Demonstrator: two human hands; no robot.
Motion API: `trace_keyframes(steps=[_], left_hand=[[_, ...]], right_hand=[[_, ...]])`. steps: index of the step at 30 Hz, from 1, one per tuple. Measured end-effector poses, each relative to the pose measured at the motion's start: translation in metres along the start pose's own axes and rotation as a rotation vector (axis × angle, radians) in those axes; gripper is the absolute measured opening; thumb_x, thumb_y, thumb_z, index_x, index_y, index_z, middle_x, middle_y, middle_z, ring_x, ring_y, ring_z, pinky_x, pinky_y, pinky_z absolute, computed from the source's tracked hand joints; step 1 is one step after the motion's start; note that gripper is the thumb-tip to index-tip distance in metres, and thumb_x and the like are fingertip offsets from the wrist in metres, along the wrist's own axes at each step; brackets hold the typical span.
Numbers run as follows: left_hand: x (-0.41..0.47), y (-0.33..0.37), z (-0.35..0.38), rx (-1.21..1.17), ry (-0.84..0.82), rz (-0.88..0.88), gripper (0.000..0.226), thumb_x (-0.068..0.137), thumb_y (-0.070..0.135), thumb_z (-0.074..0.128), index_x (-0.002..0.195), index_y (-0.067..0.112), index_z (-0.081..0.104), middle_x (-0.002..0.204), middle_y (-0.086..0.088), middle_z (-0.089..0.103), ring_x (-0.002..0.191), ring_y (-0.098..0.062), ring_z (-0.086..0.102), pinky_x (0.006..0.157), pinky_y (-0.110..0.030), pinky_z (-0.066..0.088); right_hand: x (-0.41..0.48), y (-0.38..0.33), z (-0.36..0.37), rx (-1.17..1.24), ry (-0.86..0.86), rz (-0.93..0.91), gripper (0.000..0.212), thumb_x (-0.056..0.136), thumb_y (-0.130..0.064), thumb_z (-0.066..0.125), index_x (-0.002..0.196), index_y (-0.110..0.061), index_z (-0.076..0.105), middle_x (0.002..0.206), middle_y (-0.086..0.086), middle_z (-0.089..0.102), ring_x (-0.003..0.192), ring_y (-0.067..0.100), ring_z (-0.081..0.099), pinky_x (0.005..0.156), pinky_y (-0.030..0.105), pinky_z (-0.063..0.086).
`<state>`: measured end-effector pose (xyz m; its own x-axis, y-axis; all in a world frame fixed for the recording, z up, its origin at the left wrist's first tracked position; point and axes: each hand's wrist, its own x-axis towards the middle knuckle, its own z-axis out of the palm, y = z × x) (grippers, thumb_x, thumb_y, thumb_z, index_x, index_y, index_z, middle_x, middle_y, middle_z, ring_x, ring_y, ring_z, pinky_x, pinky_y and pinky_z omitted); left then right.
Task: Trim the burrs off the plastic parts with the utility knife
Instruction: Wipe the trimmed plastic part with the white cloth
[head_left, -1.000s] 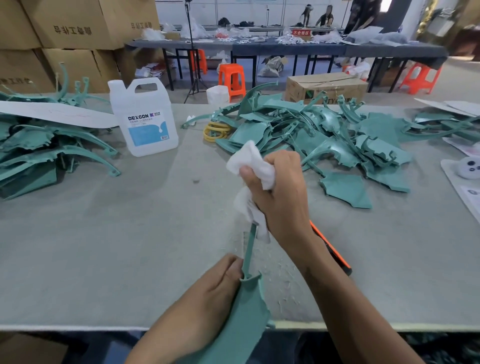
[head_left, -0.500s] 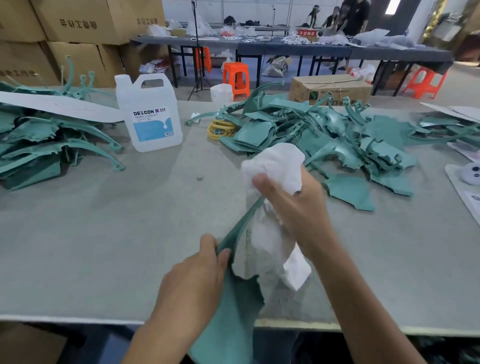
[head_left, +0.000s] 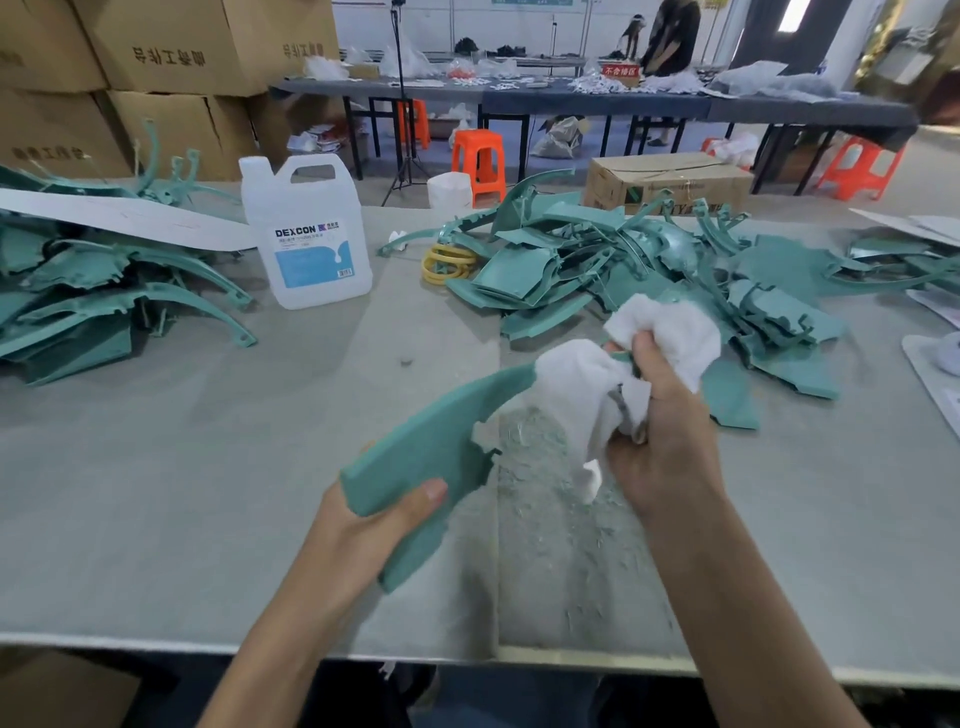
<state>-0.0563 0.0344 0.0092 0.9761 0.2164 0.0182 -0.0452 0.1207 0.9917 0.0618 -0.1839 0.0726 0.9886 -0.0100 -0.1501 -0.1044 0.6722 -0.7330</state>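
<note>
Right hand is clutching a white cloth, hiding the teal plastic part's two-o'clock tip; left hand is gripping its base.

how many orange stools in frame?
3. One orange stool stands just past the table's far edge, another is further back by the tripod, and the third is far right. Others may be hidden.

The far end of the green plastic part goes inside the white cloth that the right hand grips, so its shape is hidden. The left hand shows only the thumb; its fingers are behind the part. On the left, the pile of parts is cut by the edge.
</note>
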Motion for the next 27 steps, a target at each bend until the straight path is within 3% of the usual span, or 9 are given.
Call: trace_keyframes(steps=[2,6,10,12,15,18,22,24,27], left_hand=[[0.002,-0.010,0.002,-0.140,0.045,-0.043,0.039,0.078,0.023,0.083,0.116,0.017,0.074,0.118,-0.014,0.072,0.109,-0.029,0.069,0.095,-0.039,0.054],[-0.002,-0.018,0.003,-0.078,0.145,-0.088,0.026,0.085,0.032,0.067,0.109,0.028,0.077,0.112,-0.009,0.075,0.109,-0.034,0.069,0.101,-0.053,0.048],[0.001,-0.016,-0.002,0.214,0.190,0.020,0.017,0.094,0.035,0.063,0.103,0.040,0.075,0.092,0.007,0.078,0.081,-0.006,0.070,0.075,-0.024,0.053],[0.003,-0.018,-0.001,0.338,0.183,0.061,0.017,0.099,0.024,0.061,0.094,0.031,0.076,0.075,0.019,0.072,0.066,0.006,0.062,0.060,-0.009,0.045],[0.005,-0.021,0.003,0.459,0.144,0.049,0.024,0.101,0.016,0.058,0.118,0.027,0.070,0.095,0.032,0.071,0.090,0.014,0.063,0.080,-0.005,0.045],[0.008,-0.021,0.007,0.551,0.077,0.011,0.042,0.102,0.014,0.055,0.140,0.029,0.058,0.128,0.017,0.068,0.119,0.002,0.059,0.107,-0.019,0.042],[0.006,-0.023,0.011,0.623,0.059,-0.016,0.039,0.101,0.023,0.056,0.138,0.036,0.060,0.123,0.004,0.071,0.113,-0.008,0.062,0.092,-0.018,0.049],[0.008,-0.027,0.010,0.600,0.069,-0.045,0.027,0.101,0.027,0.056,0.122,0.036,0.070,0.105,0.007,0.076,0.095,-0.011,0.070,0.074,-0.019,0.049],[0.007,-0.028,0.012,0.547,0.098,-0.058,0.020,0.092,0.030,0.051,0.087,0.041,0.067,0.073,0.007,0.071,0.064,-0.011,0.066,0.059,-0.037,0.052]], right_hand=[[0.000,0.007,-0.001,0.044,-0.011,0.088,0.031,0.094,-0.030,0.068,0.121,-0.014,0.066,0.102,0.007,0.071,0.089,0.022,0.069,0.086,0.043,0.060],[-0.001,0.011,-0.010,0.107,0.004,0.144,0.029,0.096,-0.039,0.063,0.109,-0.013,0.066,0.071,0.002,0.069,0.054,0.011,0.064,0.053,0.025,0.058],[-0.008,-0.002,-0.015,0.187,-0.013,0.107,0.052,0.097,-0.060,0.052,0.133,-0.024,0.066,0.115,0.008,0.069,0.105,0.024,0.065,0.106,0.048,0.049],[-0.012,-0.013,-0.012,0.248,-0.064,0.064,0.051,0.102,-0.057,0.041,0.126,-0.021,0.070,0.110,0.006,0.064,0.106,0.023,0.057,0.108,0.041,0.041],[-0.021,-0.028,0.007,0.321,-0.162,0.031,0.040,0.108,-0.043,0.034,0.104,-0.018,0.065,0.090,0.000,0.061,0.088,0.017,0.059,0.090,0.031,0.045],[-0.026,-0.034,0.036,0.379,-0.286,0.039,0.046,0.107,-0.031,0.032,0.085,-0.011,0.068,0.083,0.006,0.061,0.079,0.020,0.061,0.080,0.027,0.052],[-0.023,-0.012,0.069,0.429,-0.399,0.103,0.027,0.098,-0.030,0.043,0.085,-0.015,0.061,0.085,0.004,0.058,0.082,0.020,0.058,0.081,0.031,0.045],[-0.021,0.018,0.070,0.168,-0.326,0.132,0.025,0.100,-0.033,0.046,0.084,-0.020,0.061,0.081,0.001,0.061,0.071,0.015,0.064,0.070,0.027,0.051],[-0.026,0.069,0.051,-0.825,-0.443,-0.185,0.030,0.096,-0.024,0.044,0.098,-0.022,0.074,0.095,0.007,0.070,0.091,0.017,0.063,0.086,0.034,0.049]])
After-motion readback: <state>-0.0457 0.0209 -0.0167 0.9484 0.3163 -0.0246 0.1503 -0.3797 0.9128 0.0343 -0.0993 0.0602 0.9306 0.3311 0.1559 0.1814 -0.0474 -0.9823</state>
